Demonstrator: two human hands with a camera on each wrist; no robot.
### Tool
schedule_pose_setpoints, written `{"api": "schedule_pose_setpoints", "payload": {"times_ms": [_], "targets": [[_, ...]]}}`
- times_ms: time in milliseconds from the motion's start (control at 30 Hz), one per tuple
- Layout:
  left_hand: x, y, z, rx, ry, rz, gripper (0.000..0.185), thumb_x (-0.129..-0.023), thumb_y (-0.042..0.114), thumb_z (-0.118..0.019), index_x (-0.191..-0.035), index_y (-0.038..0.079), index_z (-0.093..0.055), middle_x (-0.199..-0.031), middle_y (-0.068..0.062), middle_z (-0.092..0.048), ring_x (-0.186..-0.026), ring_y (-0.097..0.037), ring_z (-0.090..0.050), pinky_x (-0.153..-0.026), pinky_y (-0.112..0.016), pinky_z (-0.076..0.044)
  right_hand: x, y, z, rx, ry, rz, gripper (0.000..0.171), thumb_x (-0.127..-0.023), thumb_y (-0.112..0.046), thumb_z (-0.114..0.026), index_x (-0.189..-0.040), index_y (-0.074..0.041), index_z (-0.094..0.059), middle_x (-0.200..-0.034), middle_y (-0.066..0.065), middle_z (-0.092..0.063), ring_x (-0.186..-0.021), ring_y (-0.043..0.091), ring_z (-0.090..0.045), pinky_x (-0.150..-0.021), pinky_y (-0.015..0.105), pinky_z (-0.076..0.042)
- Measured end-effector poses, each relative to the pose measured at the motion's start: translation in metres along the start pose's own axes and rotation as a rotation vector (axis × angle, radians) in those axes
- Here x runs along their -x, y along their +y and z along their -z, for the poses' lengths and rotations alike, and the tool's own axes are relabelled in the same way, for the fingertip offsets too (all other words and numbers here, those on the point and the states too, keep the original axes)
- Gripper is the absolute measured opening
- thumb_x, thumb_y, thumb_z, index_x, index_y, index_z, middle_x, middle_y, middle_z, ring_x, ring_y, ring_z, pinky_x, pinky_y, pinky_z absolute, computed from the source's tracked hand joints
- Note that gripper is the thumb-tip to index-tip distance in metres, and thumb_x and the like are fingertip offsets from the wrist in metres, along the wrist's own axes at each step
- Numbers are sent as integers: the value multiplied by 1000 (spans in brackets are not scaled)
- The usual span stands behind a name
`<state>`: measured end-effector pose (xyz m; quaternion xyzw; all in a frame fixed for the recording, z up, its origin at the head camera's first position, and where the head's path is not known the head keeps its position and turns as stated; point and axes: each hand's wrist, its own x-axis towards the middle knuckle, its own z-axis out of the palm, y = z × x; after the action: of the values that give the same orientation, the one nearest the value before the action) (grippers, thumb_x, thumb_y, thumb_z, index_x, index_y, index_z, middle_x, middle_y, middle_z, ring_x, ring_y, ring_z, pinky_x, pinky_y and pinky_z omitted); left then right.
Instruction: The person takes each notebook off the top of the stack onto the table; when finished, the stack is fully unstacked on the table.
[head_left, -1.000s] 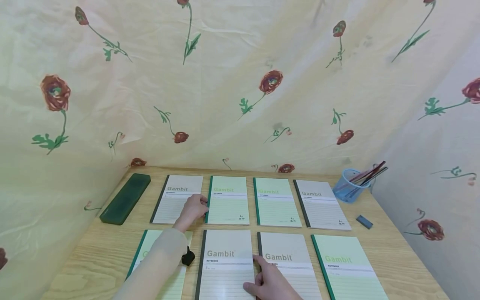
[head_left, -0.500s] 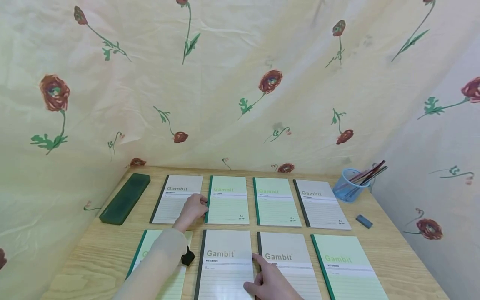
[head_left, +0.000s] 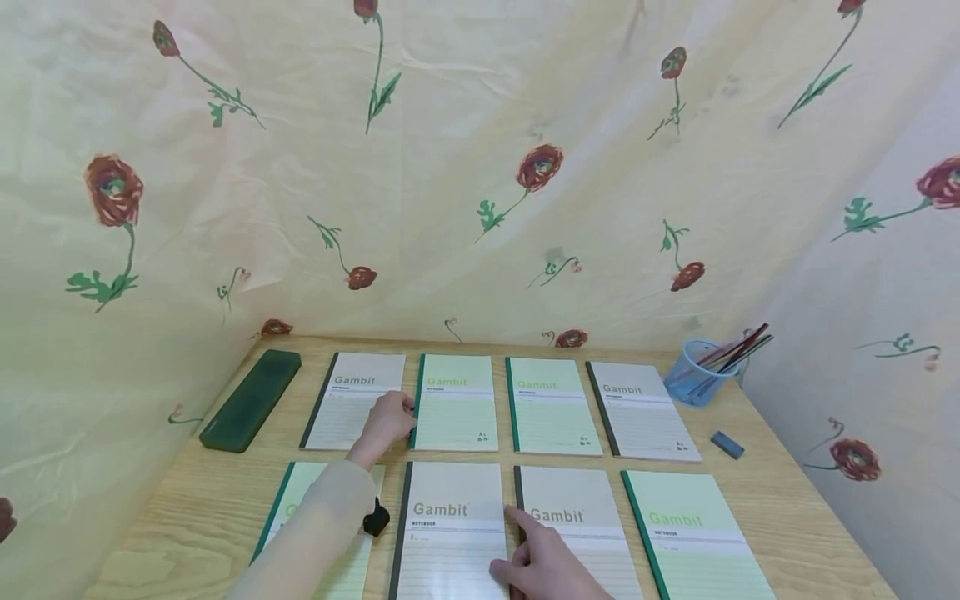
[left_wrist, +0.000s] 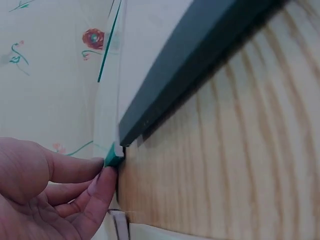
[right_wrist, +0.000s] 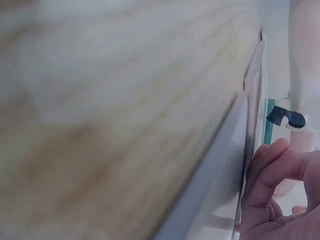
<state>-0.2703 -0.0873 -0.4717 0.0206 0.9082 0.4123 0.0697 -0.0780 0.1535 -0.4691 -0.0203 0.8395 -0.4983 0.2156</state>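
Overhead, from the head camera, eight "Gambit" notebooks lie in two rows of four on a wooden worktop (head_left: pixel 757 467) backed by rose-printed cloth. The left hand (head_left: pixel 386 423), arm stretched forward in a pale sleeve, rests at the seam between the far-left grey notebook (head_left: pixel 352 400) and the green notebook (head_left: pixel 455 402) beside it, fingers curled onto the green one's near-left corner. The right hand (head_left: pixel 543 562) sits low in the near row, index finger extended and pressing on the seam between the near grey notebook (head_left: pixel 450 529) and the second grey notebook (head_left: pixel 581 525) to its right. A dark green pencil case (head_left: pixel 251 400) lies at far left; a blue pen cup (head_left: pixel 697 371) and a small eraser (head_left: pixel 728 444) stand to the right. From the left wrist, the left hand (left_wrist: pixel 45 195) pinches a green notebook corner (left_wrist: pixel 113 158) between thumb and fingertip, beside a dark spine edge lying on the wood grain. From the right wrist, badly blurred, the right hand (right_wrist: pixel 280 192) shows bent fingers against a pale notebook edge (right_wrist: pixel 235 165); whether they grip it cannot be told here.
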Motion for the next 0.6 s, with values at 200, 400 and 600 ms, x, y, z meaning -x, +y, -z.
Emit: {"api": "schedule_pose_setpoints", "payload": {"times_ms": [200, 400, 600], "targets": [[3, 6, 13, 41, -1, -28, 33, -90, -3, -61, -123, -9, -61, -104, -15, -63, -85, -24, -57, -73, -34, -50, -5, -9, 20, 40, 22, 27, 80, -90, -27, -75, -148, 9, -33, -64, 4, -62, -46, 13, -53, -43, 27, -42], [5, 12, 34, 31, 7, -73, 31, -93, 4, -60, -122, -7, -61, -108, -16, -64, -88, -25, -58, -74, -36, -50, -15, -16, 49, 80, 114, 128, 71, -92, -26, -72, -148, 5, -40, -57, 3, -59, -42, 12, -51, -40, 26, -43], [1, 8, 59, -13, 29, -139, 31, -98, 10, -61, -124, -5, -62, -108, -14, -66, -95, -27, -60, -82, -42, -51, -25, -24, 88, 139, 266, 99, 62, -92, -24, -71, -145, -1, -48, -68, 7, -65, -50, 17, -57, -48, 31, -51]]}}
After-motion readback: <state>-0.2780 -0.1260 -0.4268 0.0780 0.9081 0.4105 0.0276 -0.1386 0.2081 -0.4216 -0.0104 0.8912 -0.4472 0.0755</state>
